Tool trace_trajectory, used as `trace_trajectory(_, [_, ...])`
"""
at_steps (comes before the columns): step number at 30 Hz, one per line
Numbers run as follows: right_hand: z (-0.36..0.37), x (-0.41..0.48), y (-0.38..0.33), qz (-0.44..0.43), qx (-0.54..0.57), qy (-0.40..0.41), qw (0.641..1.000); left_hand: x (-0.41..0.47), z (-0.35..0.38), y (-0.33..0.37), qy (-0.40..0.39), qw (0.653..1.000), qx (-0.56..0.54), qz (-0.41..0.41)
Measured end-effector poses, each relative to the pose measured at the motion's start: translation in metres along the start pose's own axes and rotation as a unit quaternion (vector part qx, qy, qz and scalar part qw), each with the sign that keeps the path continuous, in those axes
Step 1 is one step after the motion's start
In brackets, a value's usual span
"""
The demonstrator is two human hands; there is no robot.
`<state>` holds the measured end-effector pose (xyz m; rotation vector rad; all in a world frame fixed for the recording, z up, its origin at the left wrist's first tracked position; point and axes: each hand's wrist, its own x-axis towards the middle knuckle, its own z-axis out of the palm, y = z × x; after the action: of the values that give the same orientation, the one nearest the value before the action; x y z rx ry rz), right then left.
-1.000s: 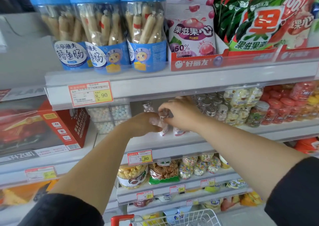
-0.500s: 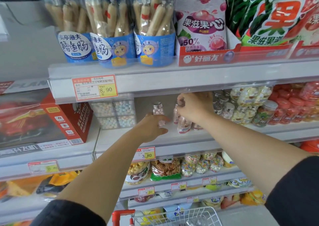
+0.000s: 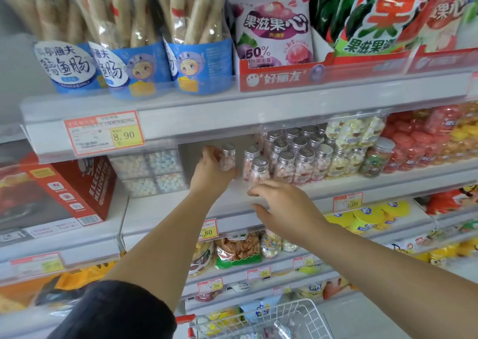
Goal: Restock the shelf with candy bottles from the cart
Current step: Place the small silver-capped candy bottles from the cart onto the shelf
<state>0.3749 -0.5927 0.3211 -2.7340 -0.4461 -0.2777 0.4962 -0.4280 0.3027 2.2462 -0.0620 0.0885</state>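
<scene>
Two bare hands work at the middle shelf (image 3: 336, 183), observed left to right. Left hand (image 3: 210, 174): fingers (image 3: 208, 153) curled round a small clear candy bottle (image 3: 227, 157) with a silver cap, holding it upright on the shelf surface; pink-white candies visible inside. Just right of those fingers, two more silver-capped bottles stand upright, the nearer one (image 3: 258, 172) in front, the other (image 3: 249, 157) close behind it. Right hand (image 3: 283, 208): below and in front of the nearer bottle, fingertips (image 3: 254, 191) spread apart and loose, gripping nothing; contact with the bottle base cannot be told. Right of that hand's fingers, a packed block of matching bottles (image 3: 302, 155) fills the shelf. Below both forearms, a white wire cart (image 3: 305, 310) with red trim; contents blurred.
</scene>
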Motion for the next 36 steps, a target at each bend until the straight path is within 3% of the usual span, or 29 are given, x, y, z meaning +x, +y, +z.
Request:
trace_trajectory(9, [0.011,0.007,0.005,0.013,0.001,-0.067,0.998,0.020,-0.003,-0.004,-0.031,0.999,-0.027,-0.001])
trace_trajectory(17, [0.016,0.010,0.007,0.032,0.010,-0.061,0.998,0.034,0.013,0.008,-0.058,0.997,-0.058,0.015])
trace_trajectory(21, [0.020,0.009,0.007,0.035,-0.001,-0.060,0.998,0.033,0.025,0.008,-0.093,0.982,-0.161,-0.032])
trace_trajectory(24, [0.021,0.009,0.007,0.035,-0.003,-0.061,0.998,0.023,0.026,0.002,-0.064,0.976,-0.199,-0.065])
trace_trajectory(28, [0.023,0.008,0.007,0.043,-0.009,-0.058,0.997,-0.007,0.024,0.014,-0.093,0.942,-0.309,-0.093])
trace_trajectory(32, [0.022,0.008,0.009,0.053,-0.008,-0.047,0.997,-0.020,0.026,0.034,-0.130,0.953,-0.273,-0.026])
trace_trajectory(36, [0.020,0.008,0.010,0.063,-0.013,-0.046,0.997,-0.017,0.033,0.037,-0.108,0.973,-0.202,0.000])
